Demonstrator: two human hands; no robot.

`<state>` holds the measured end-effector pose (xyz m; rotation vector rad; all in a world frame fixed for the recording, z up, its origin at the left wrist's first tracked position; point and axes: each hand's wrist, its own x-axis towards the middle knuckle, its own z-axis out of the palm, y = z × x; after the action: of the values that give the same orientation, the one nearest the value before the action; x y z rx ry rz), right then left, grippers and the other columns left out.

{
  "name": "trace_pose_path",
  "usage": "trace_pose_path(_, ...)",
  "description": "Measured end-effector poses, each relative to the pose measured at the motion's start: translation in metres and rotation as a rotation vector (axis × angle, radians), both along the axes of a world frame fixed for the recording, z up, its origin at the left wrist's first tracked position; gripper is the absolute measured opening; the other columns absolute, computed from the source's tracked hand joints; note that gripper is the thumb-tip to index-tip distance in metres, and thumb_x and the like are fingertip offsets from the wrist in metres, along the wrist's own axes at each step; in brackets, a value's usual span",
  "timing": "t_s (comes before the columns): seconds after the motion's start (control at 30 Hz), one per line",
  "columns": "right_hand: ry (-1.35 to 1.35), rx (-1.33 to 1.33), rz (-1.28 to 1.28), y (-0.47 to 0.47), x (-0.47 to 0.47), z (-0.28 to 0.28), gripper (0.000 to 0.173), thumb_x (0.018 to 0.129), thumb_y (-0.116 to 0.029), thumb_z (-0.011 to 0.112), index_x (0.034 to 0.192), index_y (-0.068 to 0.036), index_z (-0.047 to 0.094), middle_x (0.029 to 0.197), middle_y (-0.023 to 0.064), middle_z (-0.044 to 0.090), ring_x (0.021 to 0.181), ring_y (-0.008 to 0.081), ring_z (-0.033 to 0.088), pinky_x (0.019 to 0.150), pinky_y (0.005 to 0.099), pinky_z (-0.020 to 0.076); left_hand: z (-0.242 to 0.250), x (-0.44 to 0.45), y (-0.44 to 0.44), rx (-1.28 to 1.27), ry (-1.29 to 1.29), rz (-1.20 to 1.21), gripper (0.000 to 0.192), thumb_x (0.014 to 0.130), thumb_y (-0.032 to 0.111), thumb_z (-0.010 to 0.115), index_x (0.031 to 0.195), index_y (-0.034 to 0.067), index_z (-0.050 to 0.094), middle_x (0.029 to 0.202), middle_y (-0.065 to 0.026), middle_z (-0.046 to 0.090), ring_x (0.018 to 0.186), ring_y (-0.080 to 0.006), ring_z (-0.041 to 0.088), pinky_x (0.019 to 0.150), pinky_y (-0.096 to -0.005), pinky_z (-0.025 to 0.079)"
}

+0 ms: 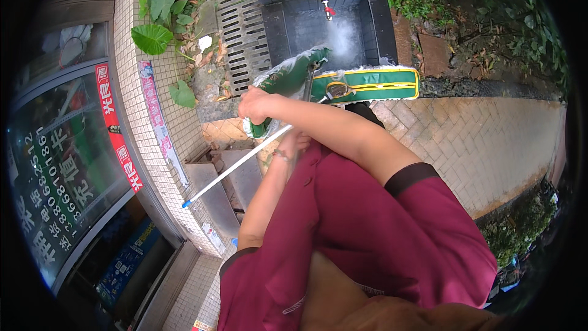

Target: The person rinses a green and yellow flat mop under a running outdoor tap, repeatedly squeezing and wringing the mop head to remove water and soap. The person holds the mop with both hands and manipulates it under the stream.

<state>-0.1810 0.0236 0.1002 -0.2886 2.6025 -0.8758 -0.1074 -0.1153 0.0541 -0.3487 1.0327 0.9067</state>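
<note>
My right hand [255, 105], its arm crossing over from the right, grips the near end of a green flat mop head with a white fringe [289, 71]. The far end of this mop head tilts up over the sink's front edge, next to a metal bracket [309, 83]. Under my right forearm, close to my shirt, is my left hand [296, 141] with curled fingers; what it holds is hidden. A second green flat mop head with yellow trim [381, 84] lies along the sink front. Its white pole [239, 164] slants down left to a blue tip.
Water runs from a tap with a red handle [328, 10] into a dark tiled sink [379, 32]. Slotted drain covers [241, 23] lie left of it. A tiled wall [161, 156] and glass door with writing [59, 161] stand left. Brick paving [468, 142] stretches right.
</note>
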Motion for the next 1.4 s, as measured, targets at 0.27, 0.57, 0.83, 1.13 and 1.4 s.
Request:
trace_pose_path(0.27,0.163,-0.005,-0.304,0.053,0.041,0.016,0.033,0.065,-0.009,0.066,0.096,-0.018,0.072,0.100,0.0008,0.066,0.104,0.0224,0.057,0.088,0.0389,0.0411,0.000,-0.006,0.025,-0.069,0.000,-0.033,0.016,0.095,0.024,0.051,0.088,0.012,0.044,0.066,0.0036,0.043,0.049,-0.0061,0.035,0.043,-0.0210,0.026)
trace_pose_path(0.57,-0.071,0.000,-0.785,0.116,0.244,0.048,0.062,0.060,0.003,0.066,0.118,-0.016,0.055,0.120,0.0088,0.055,0.116,0.0344,0.048,0.097,0.0437,0.0389,0.008,0.032,0.059,-0.082,0.064,-0.244,0.014,0.095,0.012,0.052,0.097,0.006,0.039,0.070,-0.0031,0.048,0.054,-0.0100,0.046,0.044,-0.0245,0.038)
trace_pose_path(0.83,-0.007,-0.007,-0.990,0.074,0.332,0.021,0.058,0.059,0.000,0.066,0.115,-0.015,0.059,0.115,0.0061,0.056,0.113,0.0304,0.049,0.095,0.0422,0.0373,0.007,0.067,0.069,-0.141,0.127,-0.346,0.014,0.092,0.010,0.054,0.092,0.004,0.042,0.069,-0.0056,0.052,0.055,-0.0136,0.052,0.045,-0.0264,0.043)
trace_pose_path(1.13,0.280,-0.188,-1.431,0.178,0.375,-0.009,0.041,0.063,0.008,0.059,0.104,0.000,0.062,0.104,0.0193,0.062,0.100,0.0365,0.059,0.090,0.0373,0.0461,0.017,0.117,0.107,-0.129,0.182,-0.225,0.013,0.092,0.009,0.053,0.090,0.007,0.041,0.067,-0.0041,0.048,0.049,-0.0105,0.045,0.039,-0.0238,0.036)
trace_pose_path(1.4,0.093,-0.851,-1.819,0.203,0.396,0.015,0.054,0.060,0.012,0.052,0.113,-0.001,0.052,0.089,0.0039,0.056,0.073,0.0139,0.054,0.058,0.0254,0.0433,0.025,0.159,0.125,-0.165,-0.002,0.012,0.014,0.092,0.010,0.056,0.087,0.008,0.044,0.067,-0.0014,0.047,0.051,-0.0074,0.042,0.041,-0.0210,0.034)
